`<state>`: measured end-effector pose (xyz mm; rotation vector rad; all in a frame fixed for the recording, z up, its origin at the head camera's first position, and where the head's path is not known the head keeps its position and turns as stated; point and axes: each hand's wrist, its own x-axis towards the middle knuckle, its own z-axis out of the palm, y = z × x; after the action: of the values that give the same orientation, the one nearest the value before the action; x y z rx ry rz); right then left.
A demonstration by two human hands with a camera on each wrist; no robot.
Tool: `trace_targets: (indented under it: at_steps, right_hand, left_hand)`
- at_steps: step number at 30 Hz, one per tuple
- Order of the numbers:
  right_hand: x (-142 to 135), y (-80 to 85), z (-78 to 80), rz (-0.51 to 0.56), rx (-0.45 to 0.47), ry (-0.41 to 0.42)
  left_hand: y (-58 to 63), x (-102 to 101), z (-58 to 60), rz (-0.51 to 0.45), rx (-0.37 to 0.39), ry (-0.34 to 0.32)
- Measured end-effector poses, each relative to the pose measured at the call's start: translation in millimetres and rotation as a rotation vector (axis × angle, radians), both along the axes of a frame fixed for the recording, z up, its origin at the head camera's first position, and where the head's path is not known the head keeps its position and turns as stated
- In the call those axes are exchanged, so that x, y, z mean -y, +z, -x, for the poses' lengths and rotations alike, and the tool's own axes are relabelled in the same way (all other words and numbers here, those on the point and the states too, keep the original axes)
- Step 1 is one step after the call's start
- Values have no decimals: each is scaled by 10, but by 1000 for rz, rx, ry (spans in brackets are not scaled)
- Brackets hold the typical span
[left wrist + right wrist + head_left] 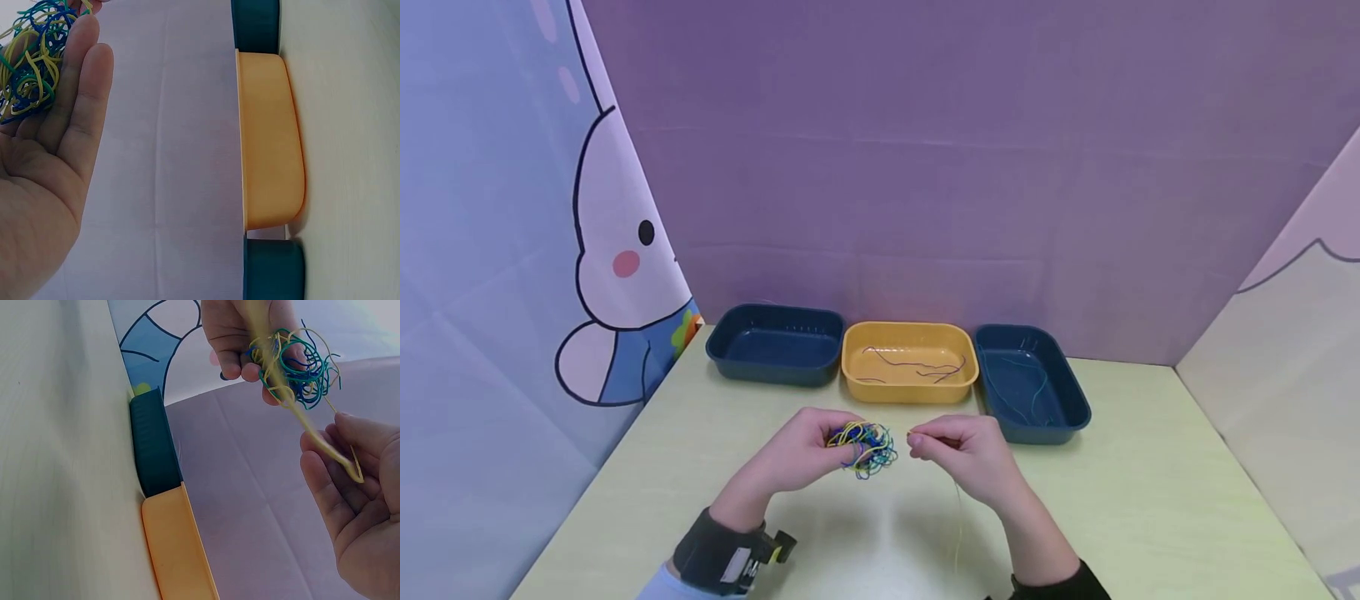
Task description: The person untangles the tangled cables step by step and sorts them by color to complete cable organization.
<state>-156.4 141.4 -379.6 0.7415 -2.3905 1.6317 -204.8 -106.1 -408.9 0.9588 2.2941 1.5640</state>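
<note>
My left hand [797, 454] holds a tangled bunch of yellow, blue and green strings [868, 450] between thumb and fingers, above the table. Just to its right, my right hand [973, 454] pinches a yellow string [319, 442] between thumb and forefinger. From the bunch, the string runs to the pinch in the right wrist view, and a length of it hangs below the right hand in the head view. Part of the bunch is hidden by the left thumb.
Beyond the hands stand three trays: a dark blue one [775, 372] at left, a yellow one [910, 393] holding dark purplish strings [917, 364], and another dark blue one [1037, 435] at right with blue-green string [1042, 387]. A purple cloth [925, 208] hangs behind them.
</note>
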Motion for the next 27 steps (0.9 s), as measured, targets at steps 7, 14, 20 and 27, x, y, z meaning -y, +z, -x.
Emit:
trace_targets:
  at_steps: [7,14,20,27]
  right_hand:
    - [15,17,-12,8,-57,-16]
    - [27,19,-4,19,-188,-72]
    - [-130,-145,145,5,-226,-155]
    - [-683,-169,237,232,-122,-367]
  left_hand:
    - [12,7,-2,6,-4,-6]
    - [26,7,-8,6,-32,-2]
    - [38,26,8,13,-43,1]
    - [56,352,96,-49,-25,172]
